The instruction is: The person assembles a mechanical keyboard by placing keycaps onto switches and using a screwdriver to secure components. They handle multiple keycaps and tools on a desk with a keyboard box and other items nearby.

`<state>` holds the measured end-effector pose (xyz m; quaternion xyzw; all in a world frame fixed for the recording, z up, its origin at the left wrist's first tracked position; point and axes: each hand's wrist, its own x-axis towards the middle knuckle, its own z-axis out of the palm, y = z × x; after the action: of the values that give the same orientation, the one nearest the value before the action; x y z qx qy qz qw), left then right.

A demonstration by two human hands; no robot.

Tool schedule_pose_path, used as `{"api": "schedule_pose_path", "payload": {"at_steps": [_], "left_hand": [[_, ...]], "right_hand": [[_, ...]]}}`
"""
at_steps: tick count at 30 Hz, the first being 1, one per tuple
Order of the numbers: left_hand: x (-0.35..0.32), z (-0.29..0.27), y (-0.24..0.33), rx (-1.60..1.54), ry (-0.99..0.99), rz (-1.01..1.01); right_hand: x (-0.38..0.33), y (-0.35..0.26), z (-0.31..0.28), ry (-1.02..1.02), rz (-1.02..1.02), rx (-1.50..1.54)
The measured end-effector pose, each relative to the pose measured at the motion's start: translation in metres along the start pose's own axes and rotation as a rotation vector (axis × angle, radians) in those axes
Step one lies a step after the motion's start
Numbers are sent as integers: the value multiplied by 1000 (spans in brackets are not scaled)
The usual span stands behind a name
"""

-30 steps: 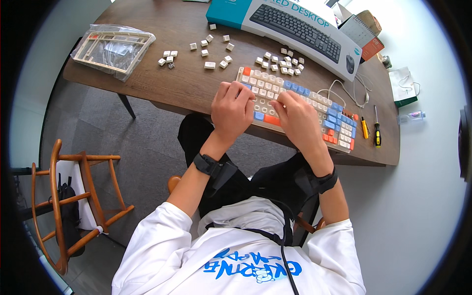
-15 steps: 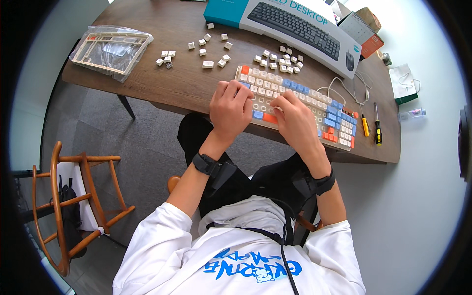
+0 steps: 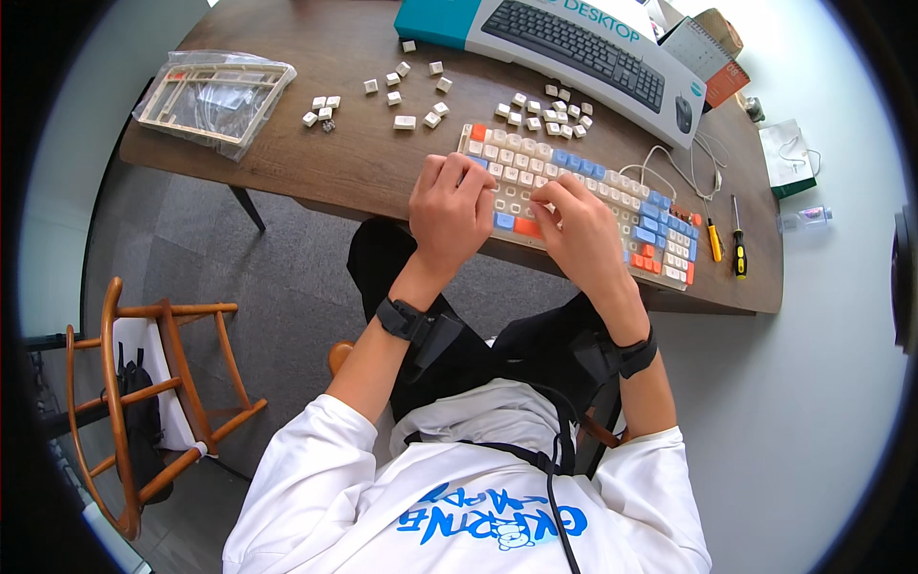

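A keyboard (image 3: 612, 188) with white, blue and orange keycaps lies near the table's front edge; part of its lower rows shows bare sockets. Over its left end is my left hand (image 3: 449, 206), fingers curled and tips against the keys; whatever they grip is hidden. My right hand (image 3: 581, 230) bends over the lower rows with thumb and forefinger drawn together in a pinch. I cannot make out what is between them. An orange keycap (image 3: 527, 227) and a blue keycap (image 3: 503, 220) sit in the front row between my hands.
Loose white keycaps (image 3: 552, 116) lie behind the keyboard, with more keycaps (image 3: 404, 122) further left. A bagged keyboard frame (image 3: 222, 100) rests at the left. A keyboard box (image 3: 574, 53) stands at the back. A screwdriver (image 3: 738, 251), a yellow-handled tool (image 3: 714, 241) and cables (image 3: 684, 172) are at the right.
My right thumb and forefinger have shifted slightly over the lower rows. The left hand keeps nearly the same place. The whole view has shifted a little.
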<state>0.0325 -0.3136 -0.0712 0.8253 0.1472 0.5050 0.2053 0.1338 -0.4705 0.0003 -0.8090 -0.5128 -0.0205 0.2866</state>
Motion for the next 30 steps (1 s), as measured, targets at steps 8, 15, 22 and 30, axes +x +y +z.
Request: {"api": "schedule_pose_path", "payload": {"at_steps": [8, 15, 22, 30], "left_hand": [[0, 0, 0, 6, -12, -7], [-1, 1, -2, -4, -4, -2], [0, 0, -1, -7, 4, 22], [1, -1, -1, -26, 4, 38]], "right_hand": [[-1, 0, 0, -13, 9, -38], [39, 12, -16, -11, -29, -24], [144, 53, -8, -78, -163, -260], [177, 76, 28, -257, -32, -288]]}}
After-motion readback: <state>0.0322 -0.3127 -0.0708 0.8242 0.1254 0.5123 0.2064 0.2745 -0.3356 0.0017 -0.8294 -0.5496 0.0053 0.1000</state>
